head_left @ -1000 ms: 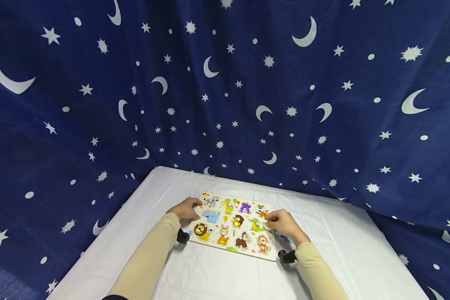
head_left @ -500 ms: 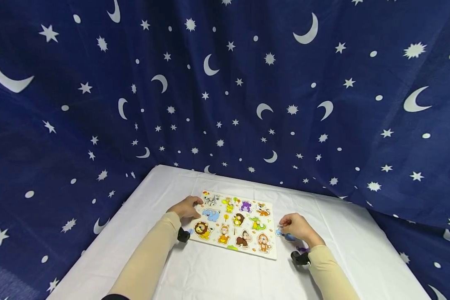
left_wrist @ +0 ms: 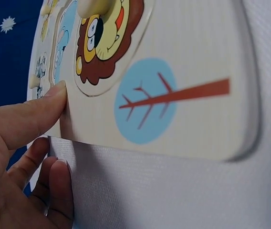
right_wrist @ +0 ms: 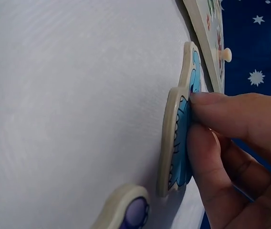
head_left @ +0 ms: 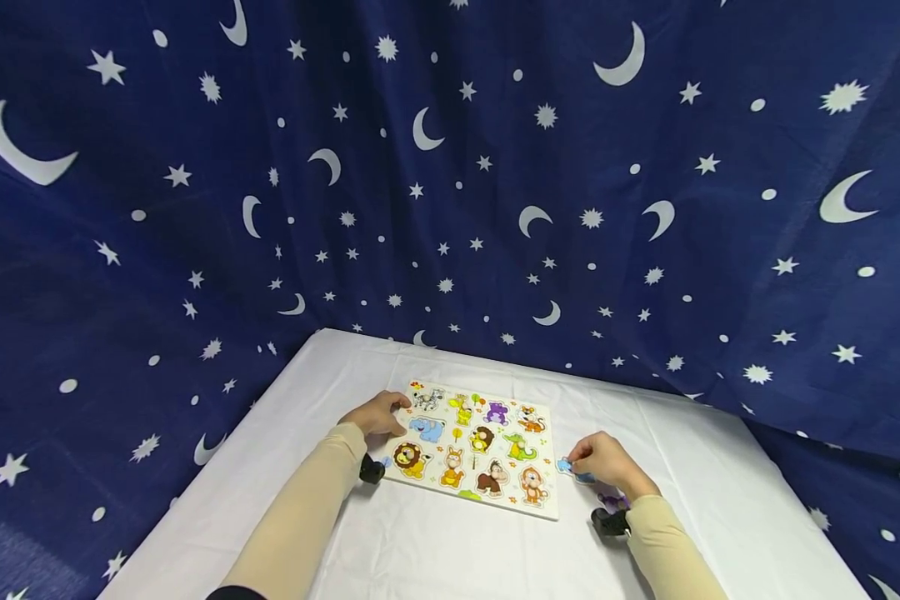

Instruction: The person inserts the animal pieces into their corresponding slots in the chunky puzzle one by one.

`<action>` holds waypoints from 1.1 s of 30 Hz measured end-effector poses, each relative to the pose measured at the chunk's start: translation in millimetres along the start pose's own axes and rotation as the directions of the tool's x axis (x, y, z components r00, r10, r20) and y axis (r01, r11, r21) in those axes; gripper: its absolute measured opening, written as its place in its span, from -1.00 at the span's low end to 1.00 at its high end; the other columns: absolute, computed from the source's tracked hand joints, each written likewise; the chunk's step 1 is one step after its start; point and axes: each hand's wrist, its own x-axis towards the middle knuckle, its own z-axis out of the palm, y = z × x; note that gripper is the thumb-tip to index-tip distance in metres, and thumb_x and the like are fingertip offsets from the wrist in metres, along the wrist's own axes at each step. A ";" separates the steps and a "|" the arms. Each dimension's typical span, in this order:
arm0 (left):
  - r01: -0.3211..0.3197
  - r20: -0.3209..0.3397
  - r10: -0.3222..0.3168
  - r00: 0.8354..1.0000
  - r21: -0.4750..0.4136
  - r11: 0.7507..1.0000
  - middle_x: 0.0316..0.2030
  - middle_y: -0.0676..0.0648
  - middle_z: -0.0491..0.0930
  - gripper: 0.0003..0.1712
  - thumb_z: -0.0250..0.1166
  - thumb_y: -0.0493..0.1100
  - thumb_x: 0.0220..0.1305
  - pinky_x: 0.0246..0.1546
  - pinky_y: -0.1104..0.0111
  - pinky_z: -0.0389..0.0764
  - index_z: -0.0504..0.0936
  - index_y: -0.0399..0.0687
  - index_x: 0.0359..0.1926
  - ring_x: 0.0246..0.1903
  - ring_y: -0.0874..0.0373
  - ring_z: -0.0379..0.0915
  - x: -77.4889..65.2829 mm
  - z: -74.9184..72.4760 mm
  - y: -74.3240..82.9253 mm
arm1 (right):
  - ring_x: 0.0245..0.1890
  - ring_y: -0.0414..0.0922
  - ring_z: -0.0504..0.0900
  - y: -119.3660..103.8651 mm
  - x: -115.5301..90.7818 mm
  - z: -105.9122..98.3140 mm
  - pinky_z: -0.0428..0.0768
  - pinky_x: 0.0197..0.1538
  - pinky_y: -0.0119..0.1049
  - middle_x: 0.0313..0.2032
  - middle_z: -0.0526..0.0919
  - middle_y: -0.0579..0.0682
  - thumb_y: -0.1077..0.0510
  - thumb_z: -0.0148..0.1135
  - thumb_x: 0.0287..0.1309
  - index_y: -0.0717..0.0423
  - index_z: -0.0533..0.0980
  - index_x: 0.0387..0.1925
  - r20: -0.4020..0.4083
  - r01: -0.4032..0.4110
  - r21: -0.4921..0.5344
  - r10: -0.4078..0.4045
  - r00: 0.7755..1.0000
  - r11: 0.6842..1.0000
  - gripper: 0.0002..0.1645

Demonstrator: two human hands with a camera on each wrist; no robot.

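A white wooden peg puzzle board (head_left: 512,477) with animal pieces lies on the table; its knobs show in the wrist views. My left hand (head_left: 375,414) is at its left edge. In the left wrist view my thumb (left_wrist: 52,98) presses on the board beside the lion piece (left_wrist: 97,62), while the other fingers bend loosely beside the edge. Right of the board, my right hand (head_left: 607,461) pinches at the face of a blue puzzle piece (right_wrist: 177,148) with thumb and index finger. Those fingertips hide any knob on it. The animal on this piece is partly covered.
A purple puzzle piece (head_left: 613,502) lies on the white tablecloth (head_left: 435,550) near my right wrist, partly hidden by the wrist camera (head_left: 610,522). Behind the table hangs a dark blue curtain (head_left: 465,317) with moons and stars.
My right hand has moved from the board's right edge, beside the tiger and crocodile pieces, rightward to the blue piece and now pinches at it. The left hand has stayed at the board.
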 end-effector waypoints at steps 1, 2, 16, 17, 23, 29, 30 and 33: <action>-0.003 -0.001 0.003 1.000 -0.001 1.000 0.27 -0.24 0.43 -0.44 0.48 -0.33 0.07 0.43 0.02 0.29 0.58 -0.06 0.13 0.27 -0.09 0.34 -0.2 -0.3 0.0 | -0.51 -0.19 0.50 -0.3 0.4 0.2 0.46 -0.47 -0.39 -0.52 0.69 -0.01 0.43 0.37 -0.14 0.25 0.67 -0.47 -0.002 -0.010 -0.001 0.010 1.000 1.000 -0.89; -0.006 -0.002 0.006 1.000 -0.001 1.000 0.27 -0.23 0.44 -0.44 0.49 -0.33 0.07 0.43 0.03 0.29 0.58 -0.07 0.13 0.27 -0.09 0.35 -0.3 -0.5 -0.2 | -0.51 -0.19 0.50 -0.5 0.9 0.3 0.47 -0.47 -0.39 -0.52 0.70 0.00 0.43 0.37 -0.13 0.25 0.68 -0.47 -0.002 -0.017 -0.001 0.017 1.000 1.000 -0.89; 0.011 0.004 -0.011 1.000 0.022 1.000 0.22 -0.23 0.46 -0.45 0.50 -0.31 0.06 0.40 0.02 0.33 0.59 -0.06 0.12 0.25 -0.10 0.38 3.6 3.1 -0.8 | -0.49 -0.17 0.52 -3.0 -3.4 -6.1 0.47 -0.46 -0.39 -0.54 0.71 0.04 0.43 0.32 -0.15 0.25 0.68 -0.49 -0.003 0.035 0.011 -0.035 0.999 0.999 -0.88; 0.011 0.002 -0.012 1.000 0.029 1.000 0.21 -0.23 0.47 -0.45 0.50 -0.30 0.06 0.39 0.01 0.34 0.59 -0.05 0.11 0.24 -0.10 0.38 4.0 3.0 -0.6 | -0.50 -0.17 0.52 -4.0 -3.1 -7.2 0.46 -0.46 -0.39 -0.54 0.71 0.04 0.43 0.32 -0.14 0.26 0.68 -0.48 -0.003 0.047 0.016 -0.047 0.999 0.999 -0.89; 0.018 0.000 -0.018 1.000 0.020 1.000 0.23 -0.23 0.46 -0.46 0.50 -0.30 0.06 0.41 0.01 0.31 0.59 -0.04 0.10 0.26 -0.10 0.37 1.6 2.7 0.7 | -0.51 -0.22 0.52 -7.0 -1.6 -7.9 0.48 -0.47 -0.41 -0.50 0.73 0.05 0.42 0.33 -0.11 0.28 0.70 -0.46 0.009 0.097 0.023 -0.097 0.995 0.995 -0.90; 0.018 -0.011 -0.018 1.000 0.006 1.000 0.28 -0.23 0.44 -0.45 0.49 -0.31 0.07 0.45 0.02 0.26 0.59 -0.04 0.12 0.30 -0.10 0.34 -2.4 3.1 1.0 | -0.50 -0.23 0.55 -15.2 1.7 -5.2 0.52 -0.43 -0.41 -0.48 0.74 0.04 0.43 0.32 -0.10 0.28 0.69 -0.44 0.036 0.128 0.050 -0.130 0.991 0.990 -0.89; 0.016 -0.013 -0.016 1.000 0.010 1.000 0.28 -0.23 0.44 -0.45 0.49 -0.31 0.08 0.45 0.02 0.26 0.59 -0.04 0.13 0.30 -0.10 0.34 -2.7 2.9 1.1 | -0.49 -0.22 0.55 -17.5 2.2 -5.1 0.52 -0.43 -0.41 -0.48 0.74 0.05 0.43 0.32 -0.09 0.29 0.69 -0.43 0.040 0.128 0.057 -0.130 0.991 0.990 -0.89; 0.007 -0.015 -0.007 1.000 0.024 1.000 0.26 -0.22 0.45 -0.45 0.49 -0.30 0.08 0.43 0.02 0.28 0.58 -0.04 0.13 0.28 -0.09 0.36 -4.3 1.4 2.5 | -0.47 -0.20 0.55 -24.0 4.7 -4.4 0.53 -0.43 -0.41 -0.46 0.74 0.06 0.43 0.31 -0.08 0.31 0.69 -0.43 0.048 0.129 0.064 -0.132 0.990 0.990 -0.88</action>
